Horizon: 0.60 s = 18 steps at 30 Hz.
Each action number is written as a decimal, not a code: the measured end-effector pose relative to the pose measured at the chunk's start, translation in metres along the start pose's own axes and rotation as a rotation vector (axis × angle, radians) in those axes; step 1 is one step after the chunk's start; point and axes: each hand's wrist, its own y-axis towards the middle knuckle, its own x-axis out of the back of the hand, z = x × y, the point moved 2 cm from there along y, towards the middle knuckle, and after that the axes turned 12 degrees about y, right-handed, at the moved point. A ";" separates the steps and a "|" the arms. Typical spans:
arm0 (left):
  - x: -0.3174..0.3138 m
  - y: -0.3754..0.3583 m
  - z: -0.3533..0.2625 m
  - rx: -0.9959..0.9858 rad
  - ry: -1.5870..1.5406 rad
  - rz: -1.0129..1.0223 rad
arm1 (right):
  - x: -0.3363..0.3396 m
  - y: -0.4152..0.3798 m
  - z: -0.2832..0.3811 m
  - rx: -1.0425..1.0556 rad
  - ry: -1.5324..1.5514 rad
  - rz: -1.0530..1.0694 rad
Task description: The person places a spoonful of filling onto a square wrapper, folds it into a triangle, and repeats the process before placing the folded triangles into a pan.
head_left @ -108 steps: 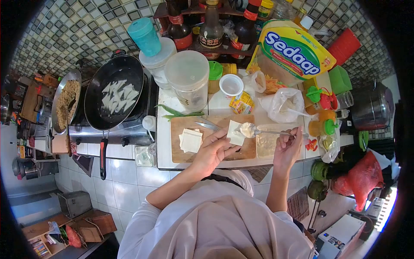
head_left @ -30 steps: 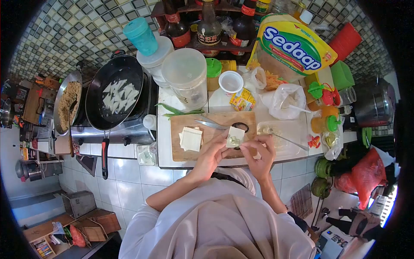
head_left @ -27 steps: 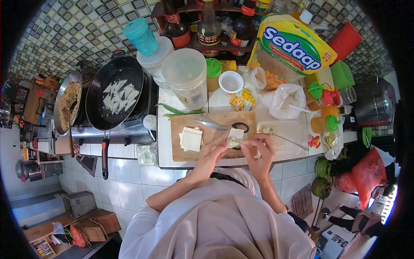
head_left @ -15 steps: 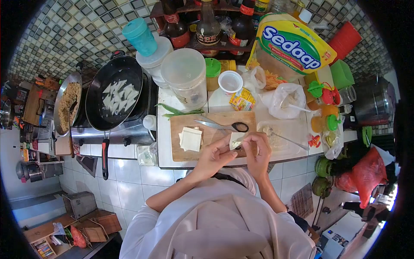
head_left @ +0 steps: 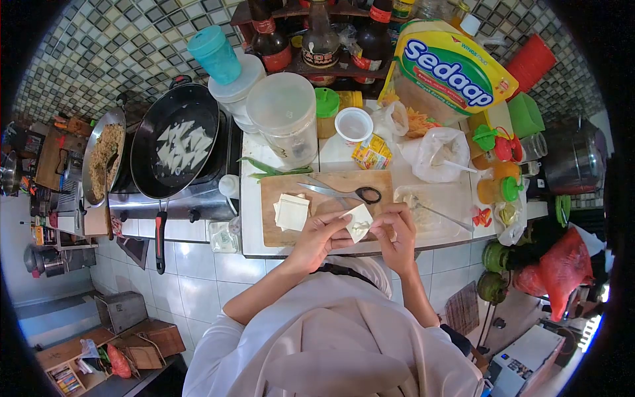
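In front of my body, my left hand (head_left: pixel 317 239) pinches a white square pastry wrapper (head_left: pixel 360 216) with a small pale dab of filling on it. The fingers of my right hand (head_left: pixel 395 235) are closed at the wrapper's right edge. Both hands are over the front of a wooden cutting board (head_left: pixel 270 233). To their left, a stack of square wrappers (head_left: pixel 292 212) lies on the board. Scissors (head_left: pixel 368 194) with black handles rest behind my hands. A clear plastic tray (head_left: pixel 456 228) with pale contents and a spoon (head_left: pixel 444 219) sits to the right.
On the stove at left stand a black frying pan (head_left: pixel 147 162) holding folded white pieces (head_left: pixel 185 147) and a wok (head_left: pixel 92 142) of brown food. Plastic tubs (head_left: pixel 281 112), a white bag (head_left: pixel 440 152), a Sedaap pouch (head_left: pixel 450 69) and sauce bottles (head_left: pixel 320 40) line the counter's back.
The wrapper has been turned and opened out towards me, so its flat face and the filling show more. My hands have shifted only slightly.
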 end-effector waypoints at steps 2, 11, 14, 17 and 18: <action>0.000 -0.001 0.000 0.058 -0.041 0.036 | 0.000 0.000 0.001 -0.005 -0.009 -0.006; -0.010 -0.006 0.003 -0.058 0.079 0.003 | -0.009 0.004 -0.004 -0.119 -0.070 -0.135; -0.017 -0.014 -0.004 -0.137 0.277 -0.031 | -0.013 0.005 -0.004 -0.116 -0.134 -0.145; -0.015 -0.011 0.006 -0.220 0.272 0.026 | -0.015 0.006 -0.002 -0.072 -0.222 -0.145; -0.015 -0.011 0.006 -0.219 0.273 0.026 | -0.016 0.007 -0.002 -0.048 -0.268 -0.132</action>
